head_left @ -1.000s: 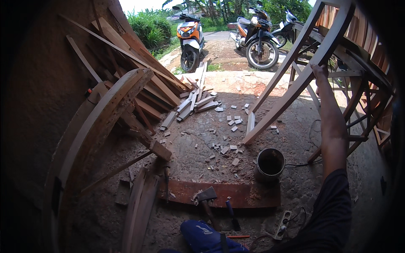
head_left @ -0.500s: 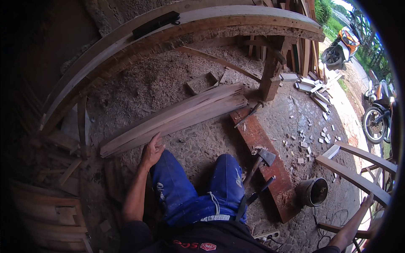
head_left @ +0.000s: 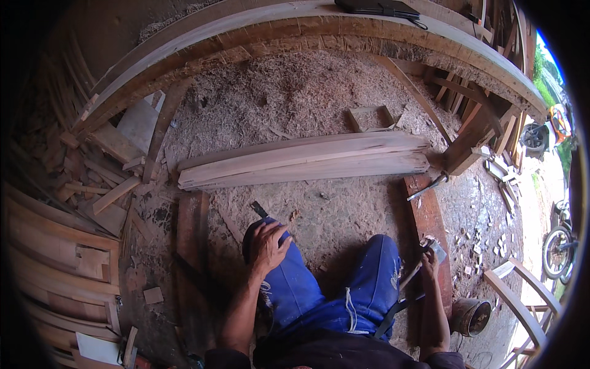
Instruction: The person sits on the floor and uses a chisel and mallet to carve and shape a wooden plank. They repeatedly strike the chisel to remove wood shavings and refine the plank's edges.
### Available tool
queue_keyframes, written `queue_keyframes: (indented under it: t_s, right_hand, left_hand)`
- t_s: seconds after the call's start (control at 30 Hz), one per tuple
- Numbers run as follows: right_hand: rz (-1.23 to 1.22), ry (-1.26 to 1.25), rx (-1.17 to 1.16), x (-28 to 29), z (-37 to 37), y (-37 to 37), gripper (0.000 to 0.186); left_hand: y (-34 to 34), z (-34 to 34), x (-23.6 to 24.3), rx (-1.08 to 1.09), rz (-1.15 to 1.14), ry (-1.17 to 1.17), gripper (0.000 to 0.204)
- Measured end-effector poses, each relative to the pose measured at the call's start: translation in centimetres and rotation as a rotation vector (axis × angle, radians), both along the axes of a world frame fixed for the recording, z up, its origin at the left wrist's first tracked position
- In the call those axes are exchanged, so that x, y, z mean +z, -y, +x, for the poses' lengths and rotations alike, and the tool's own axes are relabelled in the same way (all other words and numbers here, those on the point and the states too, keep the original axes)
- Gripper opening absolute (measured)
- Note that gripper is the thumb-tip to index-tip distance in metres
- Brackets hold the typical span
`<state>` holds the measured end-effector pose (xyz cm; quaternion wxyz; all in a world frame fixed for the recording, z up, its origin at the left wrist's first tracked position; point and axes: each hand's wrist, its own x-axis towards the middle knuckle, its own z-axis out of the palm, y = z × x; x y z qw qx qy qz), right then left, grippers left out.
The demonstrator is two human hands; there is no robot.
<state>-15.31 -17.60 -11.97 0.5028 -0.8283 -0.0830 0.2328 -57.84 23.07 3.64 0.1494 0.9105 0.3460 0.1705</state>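
My left hand [head_left: 268,246] lies on my left knee, its fingers apart and holding nothing. A small dark strip [head_left: 258,209] shows just beyond that knee. On the right, my right hand [head_left: 429,263] is closed on a hatchet [head_left: 437,251] close to its metal head; the wooden handle slants back toward my right leg. Under the hatchet runs a reddish-brown board [head_left: 424,212], with a thin metal tool [head_left: 428,187] across its far end. Ahead of my knees, long pale timber pieces [head_left: 301,161] lie side by side, out of reach of both hands where they now are.
A long workbench [head_left: 307,27] spans the far side with a black case [head_left: 378,7] on it. A second board [head_left: 192,230] lies at left. A bucket [head_left: 471,317] and a wooden frame [head_left: 516,301] stand at right. Wood offcuts [head_left: 485,249] and shavings litter the floor.
My view has turned left. My right hand has left the wooden frame at the right and taken hold of the hatchet. My left hand stays by the left knee.
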Motion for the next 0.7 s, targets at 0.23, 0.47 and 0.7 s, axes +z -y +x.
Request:
queue_keyframes:
  t_s: [0.23,0.47,0.7]
  right_hand:
    - [-0.635,0.485,0.880,6.1,-13.6,-20.5,0.062]
    - [-0.694,0.332,0.776,4.1,-11.1,-22.9,0.056]
    - [-0.684,0.453,0.806,0.3,-9.4,-23.0,0.047]
  left_hand:
    - [0.5,-5.5,0.8,0.120,0.018,-0.012,0.034]
    - [-0.2,-5.0,2.5,0.100,-0.036,-0.107,0.035]
    - [-0.7,-5.6,-0.8,0.114,-0.027,-0.257,0.043]
